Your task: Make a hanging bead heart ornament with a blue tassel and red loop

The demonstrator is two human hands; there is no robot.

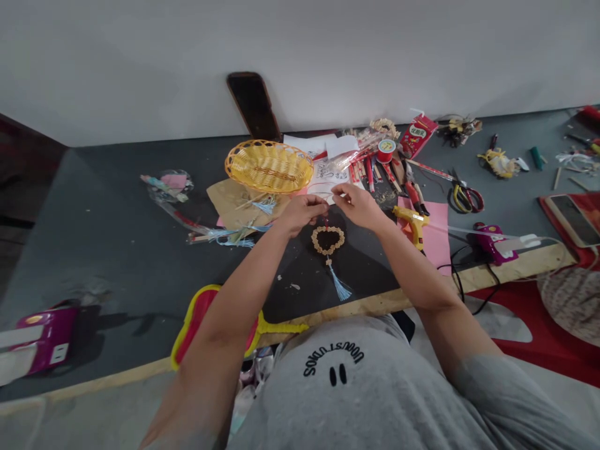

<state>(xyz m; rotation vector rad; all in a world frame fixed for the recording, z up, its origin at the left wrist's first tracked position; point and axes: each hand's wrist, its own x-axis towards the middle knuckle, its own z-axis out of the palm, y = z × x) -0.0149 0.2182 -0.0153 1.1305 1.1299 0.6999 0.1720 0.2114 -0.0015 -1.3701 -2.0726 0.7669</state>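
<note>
A heart-shaped beaded ornament hangs or lies just below my hands, over the dark tabletop, with a light blue tassel at its lower end. Thin red cord runs from its top up to the fingers of my left hand, which are pinched together on it. My right hand is close by on the right, thumb and fingertips pressed together; whatever lies between them is too small to make out. Behind both hands is a white printed sheet.
A yellow woven basket stands behind my left hand, near a phone leaning on the wall. To the right are a yellow glue gun on pink paper, scissors, a red spool and a drink carton.
</note>
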